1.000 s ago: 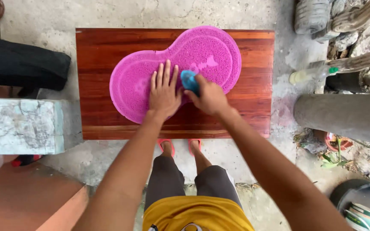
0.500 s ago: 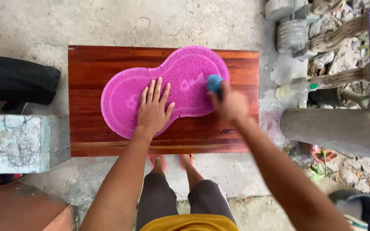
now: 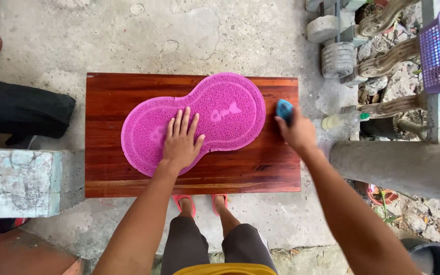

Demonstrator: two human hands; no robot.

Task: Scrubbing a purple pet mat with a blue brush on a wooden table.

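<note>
A pink peanut-shaped rubber mat [image 3: 215, 114] lies on a low reddish wooden table [image 3: 118, 173]. My left hand [image 3: 181, 141] rests flat on the mat's left lobe, fingers spread. My right hand [image 3: 296, 131] grips a small blue brush-like object [image 3: 284, 109] near the table's right edge, just off the mat's right lobe.
The table stands on a concrete floor [image 3: 179, 35]. A black item [image 3: 16, 112] and a concrete block [image 3: 16, 181] lie to the left. At the right are a plastic bottle [image 3: 342, 120], a concrete post [image 3: 398, 168], stone weights [image 3: 337, 58] and a purple basket [image 3: 436, 51].
My right hand with the blue object has swept rightward across the mat and off its right lobe to the table's edge. My left hand stays pressed on the mat.
</note>
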